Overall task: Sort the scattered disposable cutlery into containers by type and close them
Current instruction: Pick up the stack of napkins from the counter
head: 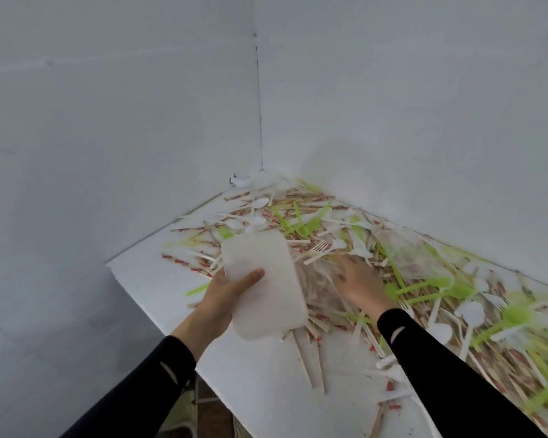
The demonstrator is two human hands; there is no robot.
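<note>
Over the littered counter (266, 390), closing apparently in hand, with fingers of the left hand (225, 295) gripping a frosted lid (266, 257) and the right hand (358, 282) spread on what seems a clear container (317, 289) among chopsticks (307, 358); next, probably seating lid squarely on rim.

Translucent white container (261, 279): rectangular, rounded corners, broad flat face up, tilted. Tub or lid, cannot tell. Held off the surface (152, 279) by the left hand (225, 298), thumb lying across its near-left face.

Wooden chopsticks (310, 361): pale, red-printed ends. Loose criss-crossed heap behind, beneath and right of the container; a few lie apart just below it.

White fork (318, 248): on the heap, just right of the container's far end.

White spoons (257, 203): behind the container; more well off to its right.

Green cutlery (424, 286): bright lime, scattered behind and right of the container. Blurred, types mostly unclear.
</note>
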